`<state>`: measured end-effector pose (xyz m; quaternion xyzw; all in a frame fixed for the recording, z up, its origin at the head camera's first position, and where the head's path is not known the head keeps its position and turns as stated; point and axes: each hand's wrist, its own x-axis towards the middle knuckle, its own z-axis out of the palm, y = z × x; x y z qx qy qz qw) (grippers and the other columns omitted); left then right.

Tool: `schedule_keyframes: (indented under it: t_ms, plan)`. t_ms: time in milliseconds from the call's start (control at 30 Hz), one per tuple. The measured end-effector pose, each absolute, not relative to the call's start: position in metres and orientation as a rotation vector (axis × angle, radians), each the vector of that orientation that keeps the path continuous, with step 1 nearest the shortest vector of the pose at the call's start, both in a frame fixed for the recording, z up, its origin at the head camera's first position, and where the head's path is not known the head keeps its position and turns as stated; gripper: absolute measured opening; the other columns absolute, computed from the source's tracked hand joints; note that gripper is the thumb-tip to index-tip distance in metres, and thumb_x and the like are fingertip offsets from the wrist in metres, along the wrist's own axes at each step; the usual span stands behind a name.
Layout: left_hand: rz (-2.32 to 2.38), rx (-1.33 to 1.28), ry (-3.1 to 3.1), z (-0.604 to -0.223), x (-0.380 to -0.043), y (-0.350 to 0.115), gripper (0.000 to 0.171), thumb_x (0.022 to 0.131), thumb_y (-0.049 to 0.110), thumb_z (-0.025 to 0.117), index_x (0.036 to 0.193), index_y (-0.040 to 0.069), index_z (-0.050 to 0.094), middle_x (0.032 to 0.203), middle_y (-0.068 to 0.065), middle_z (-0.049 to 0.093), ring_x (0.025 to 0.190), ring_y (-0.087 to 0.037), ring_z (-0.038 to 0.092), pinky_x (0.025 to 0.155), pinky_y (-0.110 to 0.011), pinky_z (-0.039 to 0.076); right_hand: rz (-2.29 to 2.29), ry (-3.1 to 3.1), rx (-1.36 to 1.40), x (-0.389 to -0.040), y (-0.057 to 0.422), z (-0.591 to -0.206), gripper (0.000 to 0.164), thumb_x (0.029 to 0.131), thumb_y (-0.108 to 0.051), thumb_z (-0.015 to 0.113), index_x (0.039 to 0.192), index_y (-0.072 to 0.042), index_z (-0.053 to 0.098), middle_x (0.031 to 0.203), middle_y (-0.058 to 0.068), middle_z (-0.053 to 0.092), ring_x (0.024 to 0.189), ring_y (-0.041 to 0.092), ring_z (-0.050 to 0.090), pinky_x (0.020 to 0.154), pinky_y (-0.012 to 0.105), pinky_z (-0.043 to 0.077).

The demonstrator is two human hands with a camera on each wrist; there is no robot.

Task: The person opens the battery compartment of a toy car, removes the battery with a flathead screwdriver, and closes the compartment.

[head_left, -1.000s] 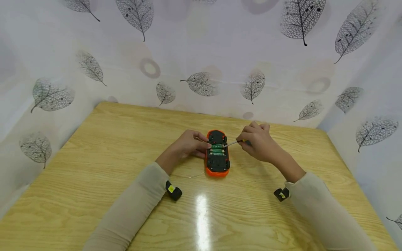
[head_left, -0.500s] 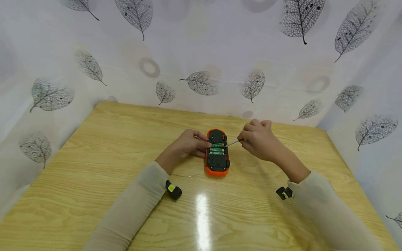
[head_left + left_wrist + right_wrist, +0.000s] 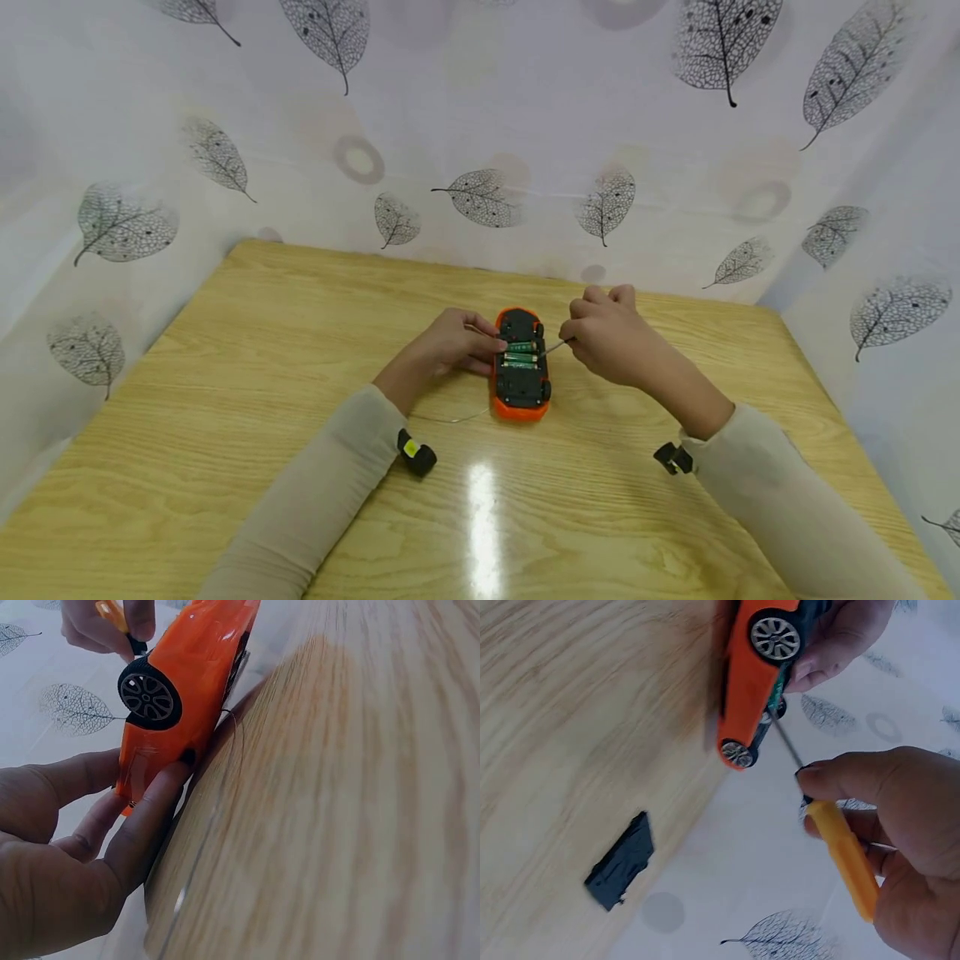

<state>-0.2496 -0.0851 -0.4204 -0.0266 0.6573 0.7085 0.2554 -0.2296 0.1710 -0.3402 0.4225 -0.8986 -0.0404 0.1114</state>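
An orange toy car (image 3: 520, 412) lies wheels up on the table, its black underside facing up. Several green batteries (image 3: 521, 359) sit in its uncovered battery compartment; the farthest one lies slightly slanted. My left hand (image 3: 455, 343) holds the car from its left side, the thumb at the end of that farthest battery. From the right, my right hand (image 3: 611, 337) grips a screwdriver (image 3: 843, 851) by its yellow handle. Its metal shaft (image 3: 785, 739) reaches into the right edge of the compartment, tip right beside the batteries. The left wrist view shows the car's orange side (image 3: 202, 660) with fingers against it.
A black plastic piece (image 3: 622, 861), shaped like a battery cover, lies on the wooden table (image 3: 300, 333) in the right wrist view. A thin wire (image 3: 453, 421) extends from near the car toward the left wrist. Leaf-patterned cloth (image 3: 480, 100) stands behind the table.
My right hand first drew slightly right, then came back left. The screwdriver tip has shifted a little toward the near side of the compartment. My left hand stays on the car.
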Motion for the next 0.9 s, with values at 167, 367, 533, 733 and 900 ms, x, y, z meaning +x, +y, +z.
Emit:
schedule_keyframes:
  t_ms: [167,367,533,733,900]
  plan:
    - [1.923,-0.060,1.785,-0.421,-0.250,-0.084,0.030,0.090,-0.003,0.076,0.116,-0.004,0.061,0.108,-0.021,0.069,0.080,-0.029,0.074,0.072,-0.044,0.065,-0.336,-2.657,1.221,-0.226,0.155,-0.333,0.024,0.092,0.000,0.068,0.079,-0.020,0.074,0.071,-0.002,0.042,0.075,0.022,0.033,0.071,0.044,0.018]
    - [1.929,-0.053,1.779,-0.422,-0.250,-0.083,0.029,0.090,-0.003,0.076,0.114,-0.005,0.061,0.106,-0.021,0.069,0.079,-0.028,0.074,0.071,-0.044,0.065,-0.469,-2.666,1.203,-0.224,0.145,-0.332,0.019,0.093,-0.002,0.071,0.084,-0.018,0.075,0.073,-0.001,0.045,0.077,0.023,0.034,0.073,0.045,0.020]
    - [1.933,-0.047,1.771,-0.422,-0.250,-0.083,0.029,0.090,-0.004,0.076,0.115,-0.005,0.060,0.107,-0.021,0.069,0.079,-0.028,0.074,0.072,-0.044,0.065,-0.419,-2.617,1.203,-0.220,0.151,-0.338,0.016,0.095,-0.004,0.070,0.087,-0.015,0.077,0.075,0.000,0.045,0.077,0.023,0.032,0.073,0.045,0.019]
    - [1.931,-0.031,1.786,-0.423,-0.250,-0.085,0.030,0.090,-0.003,0.076,0.117,-0.005,0.061,0.108,-0.022,0.069,0.078,-0.028,0.074,0.070,-0.044,0.065,-0.218,-2.509,1.232,-0.224,0.166,-0.349,0.018,0.093,-0.003,0.072,0.082,-0.016,0.077,0.073,0.000,0.046,0.074,0.021,0.031,0.071,0.045,0.017]
    - [1.923,-0.034,1.801,-0.422,-0.250,-0.086,0.030,0.091,-0.003,0.075,0.117,-0.005,0.061,0.109,-0.022,0.069,0.078,-0.027,0.074,0.070,-0.043,0.065,0.012,-2.511,1.230,-0.227,0.178,-0.358,0.012,0.091,-0.004,0.075,0.090,-0.014,0.081,0.080,0.001,0.058,0.076,0.022,0.037,0.071,0.047,0.018]
